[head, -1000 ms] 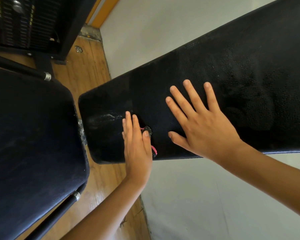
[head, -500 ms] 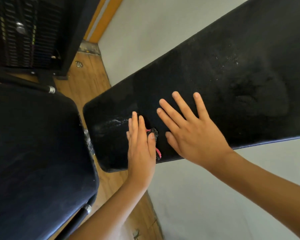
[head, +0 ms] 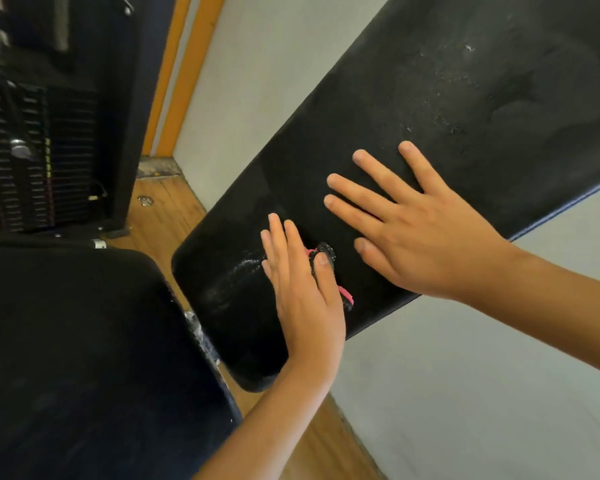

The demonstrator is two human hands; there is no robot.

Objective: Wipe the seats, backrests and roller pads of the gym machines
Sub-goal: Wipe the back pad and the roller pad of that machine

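The left hand (head: 305, 292) lies flat, fingers straight and together, pressing a small dark cloth (head: 324, 252) with a pink edge against the lower end of a long black backrest pad (head: 465, 98) that slants across the view. The right hand (head: 420, 237) rests open just above it on the same pad, fingers spread and holding nothing; I judge that it is bracing the pad. A wet streak (head: 236, 275) glistens just beside the left fingertips, so wiping at this end appears under way. Higher up, the pad shows pale specks and dull patches and looks to be undone. The seat pad (head: 84, 358) at lower left shows no damp sheen; whether it has been wiped cannot be told. No roller pads are in view. A weight stack (head: 18, 161) stands behind on the wooden floor (head: 163, 216). By my assessment, most of the task remains.
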